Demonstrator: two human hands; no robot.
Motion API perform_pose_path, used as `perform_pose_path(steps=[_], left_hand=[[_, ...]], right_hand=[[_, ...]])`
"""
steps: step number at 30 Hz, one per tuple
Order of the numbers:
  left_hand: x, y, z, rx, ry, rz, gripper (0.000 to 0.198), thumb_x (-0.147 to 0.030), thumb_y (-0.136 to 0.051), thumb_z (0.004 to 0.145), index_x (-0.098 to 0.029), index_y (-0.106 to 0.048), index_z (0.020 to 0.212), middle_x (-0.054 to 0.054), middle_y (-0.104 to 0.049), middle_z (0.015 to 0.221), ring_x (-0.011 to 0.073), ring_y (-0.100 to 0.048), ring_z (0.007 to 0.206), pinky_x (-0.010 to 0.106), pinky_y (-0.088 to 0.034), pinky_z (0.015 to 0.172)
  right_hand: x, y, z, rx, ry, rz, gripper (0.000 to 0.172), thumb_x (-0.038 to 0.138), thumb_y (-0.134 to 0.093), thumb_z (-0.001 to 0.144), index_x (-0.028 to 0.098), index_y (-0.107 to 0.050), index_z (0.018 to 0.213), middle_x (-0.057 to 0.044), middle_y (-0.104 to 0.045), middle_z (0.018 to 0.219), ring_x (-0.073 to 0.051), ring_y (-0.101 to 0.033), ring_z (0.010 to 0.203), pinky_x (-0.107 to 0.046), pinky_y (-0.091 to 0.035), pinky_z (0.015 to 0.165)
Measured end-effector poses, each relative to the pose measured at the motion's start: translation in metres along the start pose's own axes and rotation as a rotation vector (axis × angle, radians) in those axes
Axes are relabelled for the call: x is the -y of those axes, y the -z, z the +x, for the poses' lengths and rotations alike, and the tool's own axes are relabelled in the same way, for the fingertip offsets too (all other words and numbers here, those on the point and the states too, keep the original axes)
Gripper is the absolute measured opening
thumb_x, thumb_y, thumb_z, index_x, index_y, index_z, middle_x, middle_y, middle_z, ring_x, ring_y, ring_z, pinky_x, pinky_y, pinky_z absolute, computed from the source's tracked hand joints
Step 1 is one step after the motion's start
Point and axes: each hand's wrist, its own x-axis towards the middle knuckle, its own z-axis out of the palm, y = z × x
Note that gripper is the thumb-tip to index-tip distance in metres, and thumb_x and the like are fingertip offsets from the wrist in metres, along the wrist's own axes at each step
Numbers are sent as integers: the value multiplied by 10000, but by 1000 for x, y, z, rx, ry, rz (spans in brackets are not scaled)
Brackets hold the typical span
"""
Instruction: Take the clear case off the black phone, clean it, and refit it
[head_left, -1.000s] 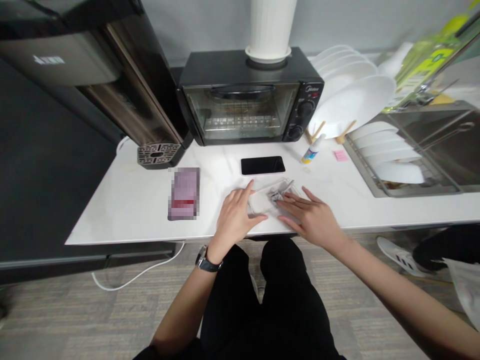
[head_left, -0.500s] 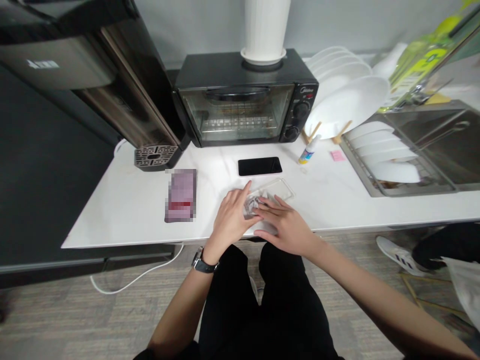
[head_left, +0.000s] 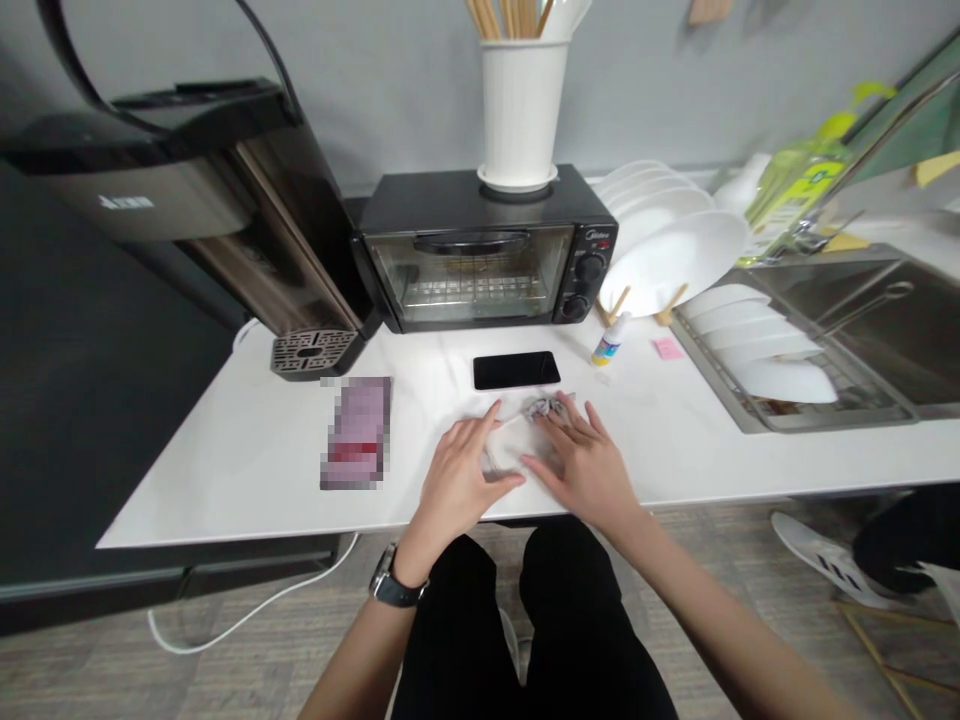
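A clear phone case lies on the white counter near its front edge, partly covered by both hands. My left hand steadies its left end, with the thumb at the near side and the fingers at the far side. Under the fingertips of my right hand is a crumpled grey cloth or wipe, pressed against the far right part of the case. Just behind lies a black phone, screen up. A small white bottle with a blue and yellow label stands to the right of the phone.
A toaster oven bears a white utensil pot. Left are a drinks dispenser and a blurred purple packet. White plates, a pink sticky note and a sink are right. Another person's shoe shows below.
My right hand has moved the cloth from the left part of the case towards its far right part. My left hand stays at the left end. The head view has tilted up.
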Motion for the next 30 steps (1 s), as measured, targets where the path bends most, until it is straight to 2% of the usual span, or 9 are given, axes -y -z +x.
perform_pose_path(steps=[2,5,7,9,13,17,23,27,30], left_hand=[[0,0,0,-8,-9,19,1101,-311,-865,880,-429,-217,1763,59,-715,1463,346,-650,1345,551,-541,1176],[-1,1,-1,-6,-12,19,1066,-292,-816,910,-483,-200,1759,50,-712,1432,343,-658,1310,557,-566,1145],[-2,1,-2,-4,1,7,1056,-278,-821,904,-479,-225,1752,52,-703,1431,344,-644,1318,560,-551,1164],[-3,1,-2,1,18,10,1049,-303,-860,885,-408,-274,1749,69,-698,1426,347,-633,1330,552,-530,1184],[-2,-1,-2,6,15,31,1064,-376,-907,868,-335,-303,1744,76,-701,1456,339,-629,1348,520,-500,1204],[0,-1,0,20,11,24,1078,-353,-902,875,-327,-275,1751,69,-700,1507,331,-619,1376,512,-475,1215],[-2,2,3,37,19,18,1062,-354,-880,895,-314,-259,1755,90,-691,1520,336,-609,1402,510,-465,1216],[-3,2,1,40,25,22,1008,-303,-856,908,-290,-290,1742,95,-693,1499,331,-623,1362,485,-488,1184],[-2,1,-1,30,23,27,1041,-316,-873,897,-295,-273,1747,81,-687,1507,330,-611,1367,493,-474,1198]], right_hand=[[15,-7,2,52,46,76,565,533,-672,1044,239,-663,1527,-188,-751,1455,-456,-523,1560,-765,-466,1254],[31,-3,-2,163,141,189,539,593,-646,1049,326,-672,1516,-97,-753,1475,-401,-523,1573,-737,-460,1283],[31,6,-8,205,177,211,475,567,-642,1059,377,-689,1492,-40,-770,1451,-379,-516,1582,-743,-455,1288],[24,16,-14,208,159,184,406,486,-641,1075,375,-720,1457,-22,-791,1413,-379,-523,1578,-767,-439,1287],[-4,29,-20,114,42,40,317,397,-656,1080,333,-780,1365,-62,-819,1350,-403,-580,1528,-779,-424,1278],[-18,20,-11,21,-31,-107,335,399,-672,1079,258,-768,1367,-127,-822,1332,-455,-558,1535,-794,-417,1259],[14,-3,7,73,74,36,526,496,-682,1059,140,-719,1444,-223,-768,1410,-450,-543,1550,-736,-441,1277],[30,6,-4,187,162,205,506,553,-677,1054,223,-739,1432,-136,-785,1414,-416,-563,1542,-710,-427,1306],[22,21,-16,211,137,182,434,523,-662,1072,292,-743,1430,-79,-794,1412,-379,-542,1566,-691,-397,1330]])
